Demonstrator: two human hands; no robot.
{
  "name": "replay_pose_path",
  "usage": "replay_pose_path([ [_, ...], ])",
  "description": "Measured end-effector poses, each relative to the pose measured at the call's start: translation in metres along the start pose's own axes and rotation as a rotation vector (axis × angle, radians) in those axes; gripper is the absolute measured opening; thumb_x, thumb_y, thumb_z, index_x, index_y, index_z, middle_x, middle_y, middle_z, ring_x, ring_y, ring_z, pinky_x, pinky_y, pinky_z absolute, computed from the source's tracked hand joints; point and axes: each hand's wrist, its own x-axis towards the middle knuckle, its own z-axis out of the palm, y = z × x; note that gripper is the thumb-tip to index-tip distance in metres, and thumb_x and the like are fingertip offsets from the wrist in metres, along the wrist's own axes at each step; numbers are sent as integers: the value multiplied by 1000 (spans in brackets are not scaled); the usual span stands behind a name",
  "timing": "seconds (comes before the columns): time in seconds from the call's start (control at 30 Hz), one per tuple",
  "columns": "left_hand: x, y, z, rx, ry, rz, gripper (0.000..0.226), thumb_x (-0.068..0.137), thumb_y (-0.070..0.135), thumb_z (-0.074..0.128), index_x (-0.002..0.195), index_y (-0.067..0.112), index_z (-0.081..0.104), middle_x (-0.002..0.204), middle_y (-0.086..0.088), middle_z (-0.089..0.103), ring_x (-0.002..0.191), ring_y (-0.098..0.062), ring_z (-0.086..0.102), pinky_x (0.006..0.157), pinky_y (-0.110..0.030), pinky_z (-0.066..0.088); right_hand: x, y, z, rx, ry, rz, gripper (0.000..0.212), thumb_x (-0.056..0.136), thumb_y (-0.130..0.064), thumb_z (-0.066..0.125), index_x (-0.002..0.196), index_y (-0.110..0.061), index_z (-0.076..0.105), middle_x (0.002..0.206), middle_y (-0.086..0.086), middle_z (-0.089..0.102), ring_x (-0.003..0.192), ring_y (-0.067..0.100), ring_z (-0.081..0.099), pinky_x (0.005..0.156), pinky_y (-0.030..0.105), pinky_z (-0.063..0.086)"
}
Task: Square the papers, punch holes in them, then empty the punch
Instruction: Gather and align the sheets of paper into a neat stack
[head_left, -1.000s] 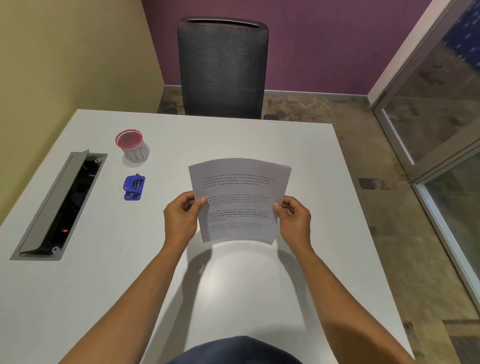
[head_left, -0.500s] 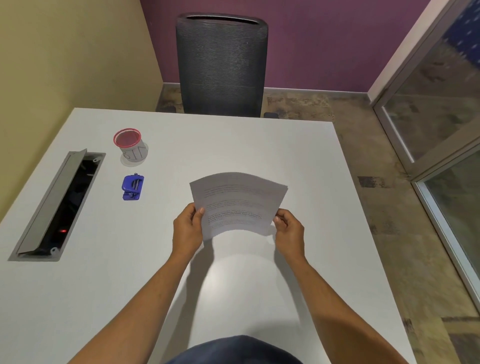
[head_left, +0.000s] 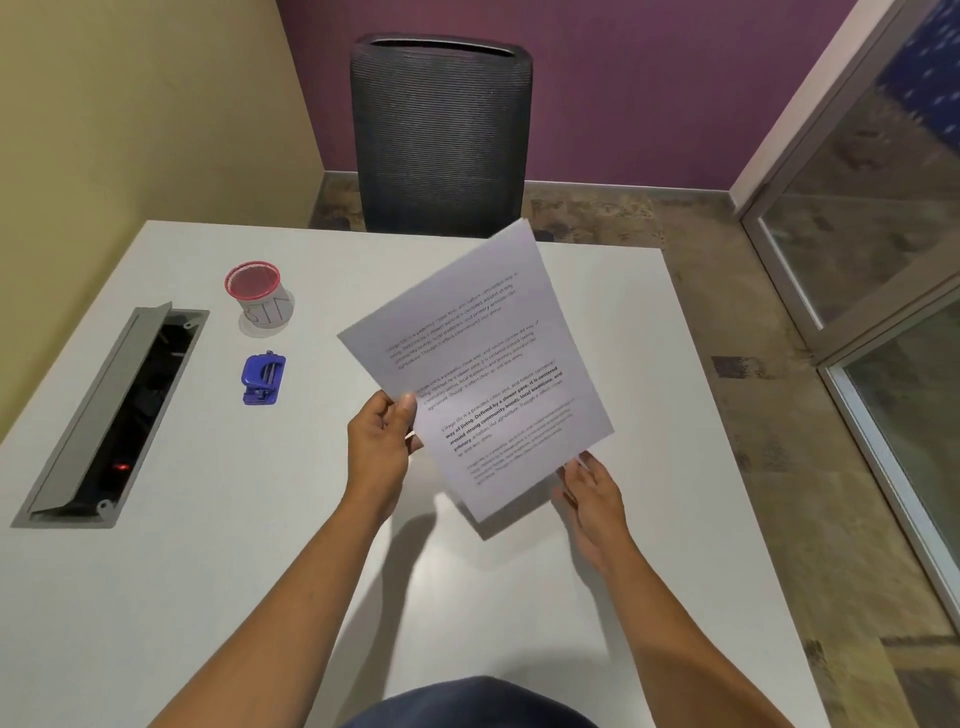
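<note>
Up above the white counter, the printed papers are held tilted, with one corner pointing down. Their left edge is pinched by the left hand, and their bottom edge is touched by the loose fingers of the right hand. Well off to the left, the blue hole punch is seen lying on the counter, near a red-rimmed cup.

Open tabletop is left bare along the near edge and to the right of the papers, which are held tilted above the middle. On the left, passage is narrowed by the blue punch, the red-rimmed cup and the open cable hatch.
</note>
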Motion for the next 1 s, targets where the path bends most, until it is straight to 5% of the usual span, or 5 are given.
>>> replay_pose_path([
  [0.17,-9,-6,8,-107,5,-55,15,97,24,55,87,21,65,88,-4,71,82,-18,68,66,-28,57,-5,-8,9,258,-148,-11,39,97,-20,50,134,-9,51,129,12,65,116,23,63,95,34,54],
  [0.5,-13,-19,-5,-169,2,-137,12,93,8,60,100,17,64,80,9,74,88,-14,71,83,-34,58,1,-25,11,-18,-5,-190,24,94,1,57,111,-15,64,109,1,74,98,13,71,79,24,58],
  [0.67,3,-14,-32,-238,117,-149,29,87,-3,64,111,13,60,78,1,73,72,-14,69,66,-26,57,3,-33,0,-120,34,-243,24,93,2,59,105,-16,66,102,2,75,88,14,74,70,23,58],
  [0.8,15,-17,-57,-43,105,-172,28,83,2,71,103,20,64,104,-10,68,78,-18,66,74,-30,55,6,-42,-6,-257,23,-277,23,92,-1,61,110,-14,66,105,4,76,92,19,73,69,25,57],
  [1.0,22,-18,-60,205,27,-133,21,84,8,70,101,19,63,99,-7,71,85,-17,67,73,-32,53,9,-51,-4,-428,-54,-323,24,92,-8,63,108,-25,68,101,-2,76,92,18,73,70,29,59],
])
